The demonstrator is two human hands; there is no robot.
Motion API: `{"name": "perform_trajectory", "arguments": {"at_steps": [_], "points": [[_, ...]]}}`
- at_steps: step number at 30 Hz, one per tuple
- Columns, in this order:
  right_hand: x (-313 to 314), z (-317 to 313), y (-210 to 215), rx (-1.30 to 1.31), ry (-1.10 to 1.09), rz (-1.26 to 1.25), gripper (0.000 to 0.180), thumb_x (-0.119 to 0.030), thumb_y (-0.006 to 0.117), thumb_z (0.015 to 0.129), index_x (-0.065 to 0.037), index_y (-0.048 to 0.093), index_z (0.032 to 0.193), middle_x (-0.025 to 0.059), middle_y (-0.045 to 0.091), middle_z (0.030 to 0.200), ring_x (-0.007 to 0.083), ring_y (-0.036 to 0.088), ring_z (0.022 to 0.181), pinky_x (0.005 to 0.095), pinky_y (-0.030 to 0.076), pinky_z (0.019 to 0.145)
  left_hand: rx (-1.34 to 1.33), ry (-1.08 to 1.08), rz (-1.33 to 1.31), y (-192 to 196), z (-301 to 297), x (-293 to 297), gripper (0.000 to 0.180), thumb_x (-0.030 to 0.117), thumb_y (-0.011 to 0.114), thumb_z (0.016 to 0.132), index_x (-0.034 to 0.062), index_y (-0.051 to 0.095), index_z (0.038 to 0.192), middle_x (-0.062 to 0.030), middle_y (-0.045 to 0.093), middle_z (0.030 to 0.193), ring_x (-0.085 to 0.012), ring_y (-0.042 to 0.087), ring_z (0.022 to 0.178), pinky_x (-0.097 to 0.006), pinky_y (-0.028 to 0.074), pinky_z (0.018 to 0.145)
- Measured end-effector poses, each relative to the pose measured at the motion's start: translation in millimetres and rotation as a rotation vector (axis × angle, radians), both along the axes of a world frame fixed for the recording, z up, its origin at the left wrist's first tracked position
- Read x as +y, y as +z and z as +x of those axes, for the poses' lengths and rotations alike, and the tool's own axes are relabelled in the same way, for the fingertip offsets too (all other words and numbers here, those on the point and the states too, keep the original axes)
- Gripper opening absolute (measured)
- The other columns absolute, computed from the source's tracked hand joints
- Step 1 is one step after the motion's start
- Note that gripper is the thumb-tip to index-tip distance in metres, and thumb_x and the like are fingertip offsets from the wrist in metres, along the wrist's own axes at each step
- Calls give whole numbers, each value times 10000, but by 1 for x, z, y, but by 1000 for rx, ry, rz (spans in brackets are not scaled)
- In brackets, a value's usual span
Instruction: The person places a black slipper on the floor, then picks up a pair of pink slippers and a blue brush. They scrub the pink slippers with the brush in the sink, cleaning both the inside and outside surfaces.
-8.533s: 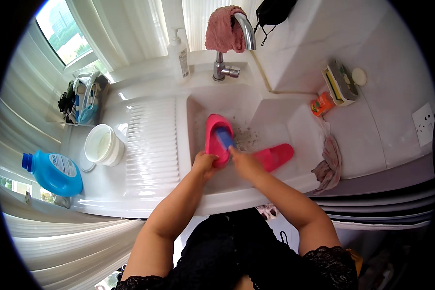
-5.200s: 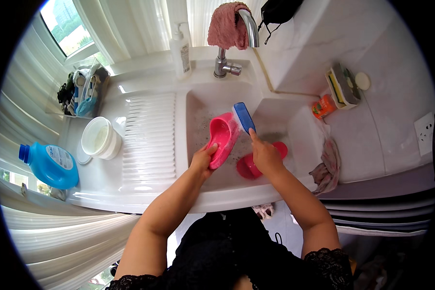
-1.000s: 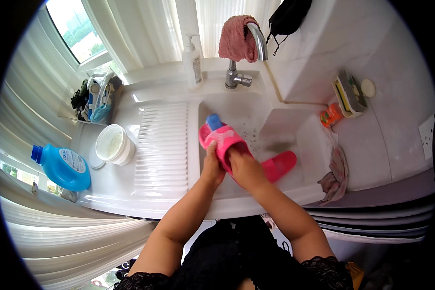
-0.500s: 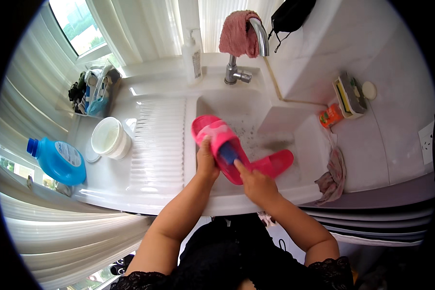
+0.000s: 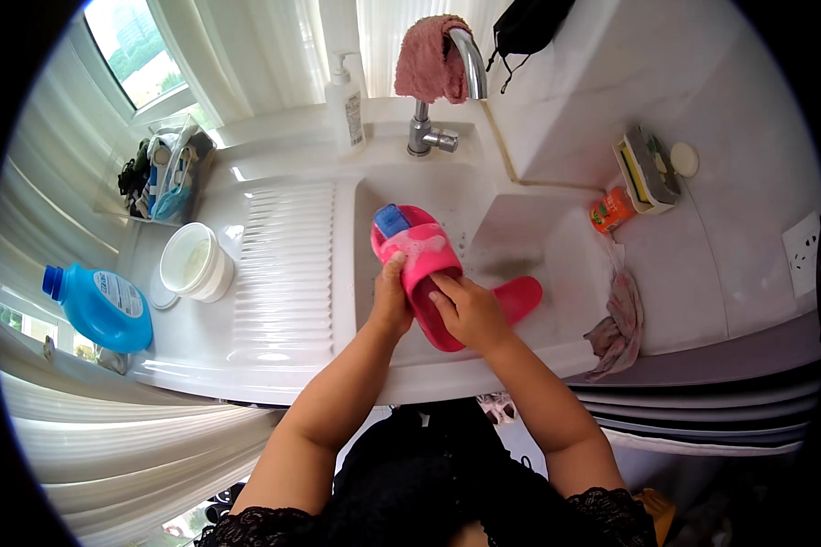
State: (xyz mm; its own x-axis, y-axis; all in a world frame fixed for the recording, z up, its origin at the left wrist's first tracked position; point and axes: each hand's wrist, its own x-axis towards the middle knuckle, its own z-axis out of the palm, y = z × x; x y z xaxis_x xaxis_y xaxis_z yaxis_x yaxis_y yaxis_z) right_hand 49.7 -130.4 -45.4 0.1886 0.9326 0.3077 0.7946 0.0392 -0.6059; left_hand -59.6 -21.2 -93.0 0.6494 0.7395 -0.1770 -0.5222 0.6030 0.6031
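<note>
A pink slipper (image 5: 419, 257) with suds on its strap is tilted over the sink, toe pointing away from me. My left hand (image 5: 392, 296) is closed round its left side, thumb against the strap. My right hand (image 5: 469, 310) reaches into the foot opening, its fingertips hidden under the strap. From the toe opening pokes the end of a blue scrubbing brush (image 5: 391, 221); the rest is covered by the strap, and my right fingers appear closed on its other end. A second pink slipper (image 5: 521, 299) lies in the sink, partly behind my right hand.
The white sink (image 5: 556, 319) has a ribbed draining board (image 5: 283, 273) on its left. Further left stand a white tub (image 5: 196, 263) and a blue detergent bottle (image 5: 100, 310). A cloth hangs over the faucet (image 5: 469, 64). A wet rag (image 5: 618, 324) drapes over the right edge.
The blue brush has slid forward under the strap and now shows at the toe opening. My right hand has followed it deeper into the slipper. The view has shifted slightly.
</note>
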Motion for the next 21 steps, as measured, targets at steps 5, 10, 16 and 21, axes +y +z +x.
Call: {"name": "perform_trajectory", "arguments": {"at_steps": [5, 10, 16, 21], "points": [[-18, 2, 8, 141, -56, -200, 469, -126, 589, 869, -126, 497, 1329, 191, 611, 954, 335, 603, 867, 382, 471, 758, -162, 35, -121, 18, -14, 11, 671, 536, 537, 884, 54, 396, 1329, -107, 503, 1296, -266, 495, 1195, -435, 408, 1024], [1, -9, 17, 161, -175, 33, 396, -159, 575, 898, -106, 534, 1288, 207, 639, 980, 345, 630, 875, 381, 480, 748, -251, -210, 32, 22, -7, 1, 603, 403, 655, 849, 109, 422, 1321, -82, 518, 1282, -247, 501, 1191, -428, 408, 1022], [-17, -19, 16, 76, -110, -54, 347, -152, 589, 888, -87, 584, 1229, 181, 658, 827, 296, 643, 686, 350, 491, 638, -186, 111, -16, 14, -14, 14, 461, 280, 630, 892, 106, 449, 1279, -70, 547, 1207, -235, 538, 1123, -406, 446, 976], [-66, 14, 24, 94, -62, -179, 332, -150, 607, 878, -85, 604, 1204, 163, 640, 744, 243, 594, 587, 327, 473, 577, -122, 220, -30, 10, -19, 27, 428, 215, 598, 920, 95, 419, 1289, -61, 530, 1212, -200, 543, 1088, -381, 471, 929]]}}
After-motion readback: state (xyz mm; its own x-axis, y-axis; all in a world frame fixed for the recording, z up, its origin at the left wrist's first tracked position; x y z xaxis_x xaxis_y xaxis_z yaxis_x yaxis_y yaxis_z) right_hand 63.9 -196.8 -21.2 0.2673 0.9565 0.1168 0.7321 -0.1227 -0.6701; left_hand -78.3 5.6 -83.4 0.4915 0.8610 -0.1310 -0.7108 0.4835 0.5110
